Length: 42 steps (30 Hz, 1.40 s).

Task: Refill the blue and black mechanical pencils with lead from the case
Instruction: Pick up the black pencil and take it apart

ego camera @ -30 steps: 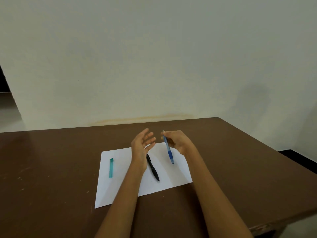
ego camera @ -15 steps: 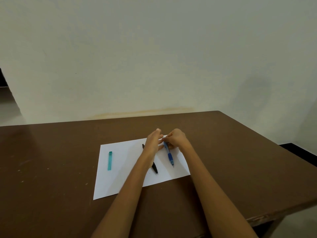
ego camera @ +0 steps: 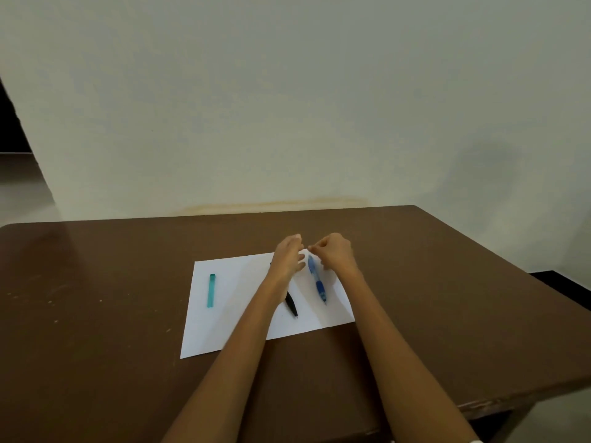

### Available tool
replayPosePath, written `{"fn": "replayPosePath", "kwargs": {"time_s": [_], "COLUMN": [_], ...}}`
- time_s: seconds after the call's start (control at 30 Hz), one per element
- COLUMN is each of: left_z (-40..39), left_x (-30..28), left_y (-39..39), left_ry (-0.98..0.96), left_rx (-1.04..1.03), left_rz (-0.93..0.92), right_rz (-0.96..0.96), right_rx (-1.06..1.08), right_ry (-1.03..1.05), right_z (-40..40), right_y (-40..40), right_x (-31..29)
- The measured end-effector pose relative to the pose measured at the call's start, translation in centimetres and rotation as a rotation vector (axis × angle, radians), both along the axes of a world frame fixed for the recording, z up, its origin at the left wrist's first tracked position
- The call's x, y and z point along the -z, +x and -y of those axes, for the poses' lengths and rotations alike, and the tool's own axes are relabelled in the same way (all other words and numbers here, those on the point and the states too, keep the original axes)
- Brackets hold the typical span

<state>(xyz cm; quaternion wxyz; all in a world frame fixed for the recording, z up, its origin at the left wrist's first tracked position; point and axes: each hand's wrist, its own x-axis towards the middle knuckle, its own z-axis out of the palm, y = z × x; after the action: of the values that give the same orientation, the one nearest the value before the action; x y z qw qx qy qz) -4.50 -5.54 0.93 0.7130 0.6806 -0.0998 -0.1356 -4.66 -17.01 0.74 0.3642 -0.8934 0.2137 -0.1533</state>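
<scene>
The blue mechanical pencil (ego camera: 317,280) slants over the white paper (ego camera: 236,302), tip toward me, its upper part blurred. My right hand (ego camera: 335,252) has curled fingers, and thumb and forefinger pinch at the pencil's top end. My left hand (ego camera: 287,255) meets it from the left, fingertips on the upper barrel. The black pencil (ego camera: 291,306) lies on the paper, its upper half hidden under my left wrist. The teal lead case (ego camera: 211,290) lies alone on the paper's left side.
The paper sits on a brown table (ego camera: 96,314) that ends at a pale wall behind. The table's right edge and front right corner (ego camera: 499,401) are close by.
My left hand came in from an open pose to the blue pencil's upper end. The pencil dropped lower toward the paper, and my right hand shifted its pinch up to the top.
</scene>
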Motion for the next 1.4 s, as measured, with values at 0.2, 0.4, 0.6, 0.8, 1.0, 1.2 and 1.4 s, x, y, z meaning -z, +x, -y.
{"fn": "replayPosePath", "kwargs": {"time_s": [0.2,0.4,0.6,0.8,1.0,1.2,1.4], "left_z": [-3.5,-7.0,-7.5,-7.6,-8.4,-8.8,-8.8], "left_x": [-0.3,-0.6,-0.2,-0.5,-0.4,-0.2,-0.2], "left_y": [0.9,1.8,2.0,1.9,1.5,2.0,2.2], "left_ry": [-0.068,-0.022,0.001,0.004,-0.014,-0.051,0.004], "left_rx": [-0.238,-0.276,-0.213,-0.183,-0.050,0.046,0.153], "left_rz": [0.201,0.119,0.086,0.064,0.029,-0.012,-0.065], "right_rz": [0.077,-0.115,-0.093,0.033,0.193,0.225,0.209], "right_rx": [-0.203,-0.270,-0.243,-0.323,-0.435,-0.371,-0.291], "right_ry": [-0.162,-0.329,-0.249,0.369,0.684,0.770,0.822], "right_z": [-3.7,-6.5,-6.6,-6.5,-7.6,-7.2,-6.6], "right_y": [-0.7,-1.3,-1.1,-1.0,-1.1,-0.8,-0.5], "right_x": [-0.8,-0.5,-0.3,-1.0,-0.9,-0.5,-0.5]}}
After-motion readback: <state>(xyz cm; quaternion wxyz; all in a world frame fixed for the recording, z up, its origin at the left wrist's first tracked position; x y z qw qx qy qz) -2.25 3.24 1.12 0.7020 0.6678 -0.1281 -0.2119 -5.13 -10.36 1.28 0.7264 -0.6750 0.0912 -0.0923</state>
